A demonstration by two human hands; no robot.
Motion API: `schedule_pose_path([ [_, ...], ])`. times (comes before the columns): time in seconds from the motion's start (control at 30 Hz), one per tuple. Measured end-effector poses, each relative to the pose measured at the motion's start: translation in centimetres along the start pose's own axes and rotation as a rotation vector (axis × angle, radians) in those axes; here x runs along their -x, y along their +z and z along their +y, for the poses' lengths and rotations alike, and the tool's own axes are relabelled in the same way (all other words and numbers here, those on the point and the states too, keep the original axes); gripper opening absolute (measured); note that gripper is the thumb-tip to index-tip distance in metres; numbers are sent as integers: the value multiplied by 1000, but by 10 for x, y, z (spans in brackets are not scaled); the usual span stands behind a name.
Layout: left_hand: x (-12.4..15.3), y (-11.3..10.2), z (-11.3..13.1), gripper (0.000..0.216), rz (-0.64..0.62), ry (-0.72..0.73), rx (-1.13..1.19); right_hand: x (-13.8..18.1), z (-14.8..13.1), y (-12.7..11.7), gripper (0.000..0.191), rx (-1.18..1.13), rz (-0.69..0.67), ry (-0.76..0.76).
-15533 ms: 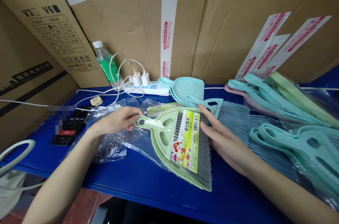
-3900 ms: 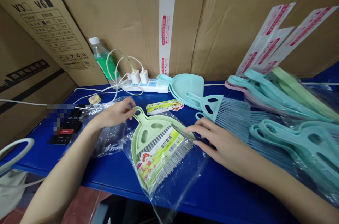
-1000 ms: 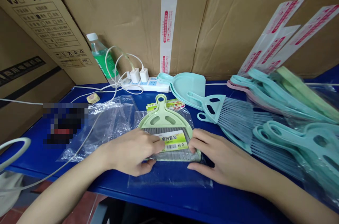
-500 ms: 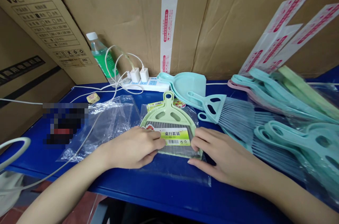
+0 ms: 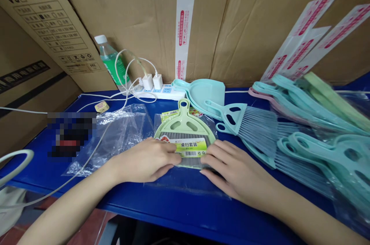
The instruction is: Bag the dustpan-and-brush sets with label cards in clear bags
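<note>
A light green dustpan and brush set (image 5: 184, 123) lies flat before me in a clear plastic bag (image 5: 190, 188), its handle pointing away. Across the brush bristles runs a yellow-green and white label card (image 5: 192, 146). My left hand (image 5: 152, 159) is closed at the set's left side, with curled fingers over the label's left end. On the other side, my right hand (image 5: 231, 166) bends its fingers over the label's right end and the pan's front edge, thumb low beside it. Both sets of fingertips are partly hidden. Another printed card (image 5: 170, 114) shows behind the green handle.
Blue-green dustpan (image 5: 206, 92) and brush (image 5: 257, 125) lie at the right, beside several bagged sets (image 5: 347, 156). Clear bags (image 5: 121, 129) lie left. Behind stand a power strip (image 5: 176, 93), a bottle (image 5: 114, 63) and cardboard boxes (image 5: 144, 17). A white cable (image 5: 95, 150) crosses the blue table.
My right hand has slid left and inward, from the pan's right edge onto the label's right end. The set has shifted very slightly away from me; my left hand has barely moved.
</note>
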State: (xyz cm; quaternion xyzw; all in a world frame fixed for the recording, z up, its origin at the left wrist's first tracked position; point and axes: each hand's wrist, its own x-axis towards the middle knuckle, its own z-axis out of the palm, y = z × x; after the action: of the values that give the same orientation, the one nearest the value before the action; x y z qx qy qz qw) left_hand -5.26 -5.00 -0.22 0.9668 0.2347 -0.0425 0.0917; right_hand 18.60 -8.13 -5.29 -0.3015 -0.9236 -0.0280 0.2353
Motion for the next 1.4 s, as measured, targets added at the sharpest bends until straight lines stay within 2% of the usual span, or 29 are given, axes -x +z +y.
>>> schedule_pose_path([
  [0.17, 0, 1, -1, 14, -11, 0, 11, -1, -3, 4, 25, 43, 63, -10],
  [0.47, -1, -1, 0, 12, -28, 13, -5, -7, -10, 8, 23, 98, 138, 27],
  [1.0, 2, -7, 1, 13, -18, -23, 21, -6, -15, 7, 28, 279, 128, -7],
  [1.2, 3, -6, 2, 12, 90, 3, -62, -8, -15, 3, 35, 321, 179, -28],
  [1.4, 0, 3, 11, 24, 257, 200, -284, -9, -14, -1, 35, 302, 235, -16],
])
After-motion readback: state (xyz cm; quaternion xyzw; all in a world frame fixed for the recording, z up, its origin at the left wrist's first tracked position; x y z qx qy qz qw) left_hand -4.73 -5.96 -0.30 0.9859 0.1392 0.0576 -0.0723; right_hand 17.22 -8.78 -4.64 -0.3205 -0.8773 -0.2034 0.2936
